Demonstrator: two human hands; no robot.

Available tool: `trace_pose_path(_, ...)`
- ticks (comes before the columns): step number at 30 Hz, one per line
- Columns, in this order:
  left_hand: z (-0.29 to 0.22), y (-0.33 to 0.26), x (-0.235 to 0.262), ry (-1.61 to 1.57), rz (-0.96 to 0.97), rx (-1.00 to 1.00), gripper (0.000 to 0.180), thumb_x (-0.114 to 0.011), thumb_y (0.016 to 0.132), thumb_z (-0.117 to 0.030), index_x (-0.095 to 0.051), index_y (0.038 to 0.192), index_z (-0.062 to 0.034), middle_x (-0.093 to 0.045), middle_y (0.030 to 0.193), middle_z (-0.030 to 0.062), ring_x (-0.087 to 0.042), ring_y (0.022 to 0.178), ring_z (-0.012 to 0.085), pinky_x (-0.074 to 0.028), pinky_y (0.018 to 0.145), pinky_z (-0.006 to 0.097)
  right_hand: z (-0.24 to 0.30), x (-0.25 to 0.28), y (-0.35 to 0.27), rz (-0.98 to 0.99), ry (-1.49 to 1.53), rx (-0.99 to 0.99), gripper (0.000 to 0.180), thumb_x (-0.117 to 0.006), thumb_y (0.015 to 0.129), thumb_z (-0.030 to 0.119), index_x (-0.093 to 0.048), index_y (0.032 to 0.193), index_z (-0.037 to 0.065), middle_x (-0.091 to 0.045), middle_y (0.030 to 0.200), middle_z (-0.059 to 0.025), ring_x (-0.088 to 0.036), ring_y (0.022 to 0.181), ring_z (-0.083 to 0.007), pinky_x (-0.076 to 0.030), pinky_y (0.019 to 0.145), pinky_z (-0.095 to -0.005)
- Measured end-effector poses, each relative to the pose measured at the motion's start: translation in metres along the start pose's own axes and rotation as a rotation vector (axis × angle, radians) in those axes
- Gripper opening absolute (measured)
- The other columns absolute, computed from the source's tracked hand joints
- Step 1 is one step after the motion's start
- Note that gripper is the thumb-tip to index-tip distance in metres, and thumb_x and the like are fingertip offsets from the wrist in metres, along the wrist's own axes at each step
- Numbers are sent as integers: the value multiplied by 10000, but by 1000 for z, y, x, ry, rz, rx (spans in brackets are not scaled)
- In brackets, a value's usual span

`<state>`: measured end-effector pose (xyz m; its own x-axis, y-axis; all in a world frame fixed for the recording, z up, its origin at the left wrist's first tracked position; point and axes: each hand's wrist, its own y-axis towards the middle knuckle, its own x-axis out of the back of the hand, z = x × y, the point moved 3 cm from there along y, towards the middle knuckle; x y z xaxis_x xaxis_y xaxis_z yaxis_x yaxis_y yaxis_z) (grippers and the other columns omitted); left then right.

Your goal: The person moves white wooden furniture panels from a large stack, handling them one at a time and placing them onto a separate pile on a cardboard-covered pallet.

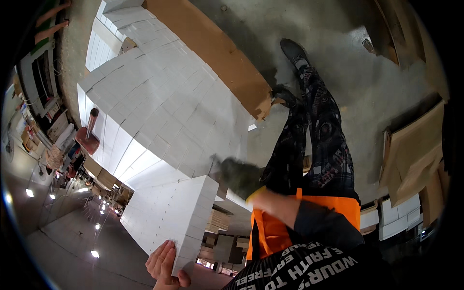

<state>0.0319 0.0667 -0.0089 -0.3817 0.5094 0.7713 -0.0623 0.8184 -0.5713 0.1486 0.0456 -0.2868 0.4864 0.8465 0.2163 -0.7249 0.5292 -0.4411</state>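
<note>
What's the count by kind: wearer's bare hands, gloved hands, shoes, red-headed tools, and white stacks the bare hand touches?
Bare left hand: 1
Right hand in a dark glove: 1
Dark shoes: 2
Red-headed tool with rod-shaped handle: 1
White rectangular stack: 1
Total: 6

One head-worn fisheye; looks down, near white boxes [159, 111].

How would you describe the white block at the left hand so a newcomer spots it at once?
Find the big white surface beside the long brown cardboard. Below that surface in the picture is the white block, the bare left hand on its lower corner. Small dark marks dot its broad face, whereas the white surface is divided into rectangles.
</note>
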Motion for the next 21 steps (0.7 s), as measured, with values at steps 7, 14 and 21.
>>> trace_pose_path(7, 0, 5, -1, -2, 22, 3, 444, -417, 808, -241, -571, 1011, 122, -626, 929, 275, -637, 838, 398, -532, 721, 427, 49, 15, -24, -319, 258, 380, 368, -551, 812, 246, -545, 1165, 140, -607, 713, -69, -594, 556, -244, -476, 483, -381)
trace_pose_path(14, 4, 4, -2, -5, 27, 13, 441, -418, 803, -231, -565, 1015, 126, -625, 932, 275, -636, 839, 398, -533, 719, 433, 13, 22, 3, -105, 242, 164, 263, -554, 818, 193, -584, 1056, 87, -644, 811, -92, -616, 600, -232, -485, 500, -356)
trace_pose_path(21, 1, 5, 2, 7, 44, 13, 443, -412, 811, -236, -563, 1023, 123, -627, 934, 270, -636, 849, 394, -532, 724, 427, -6, 8, 18, 115, 119, -48, 245, -567, 816, 226, -601, 1017, 91, -616, 732, -91, -601, 569, -230, -472, 478, -357)
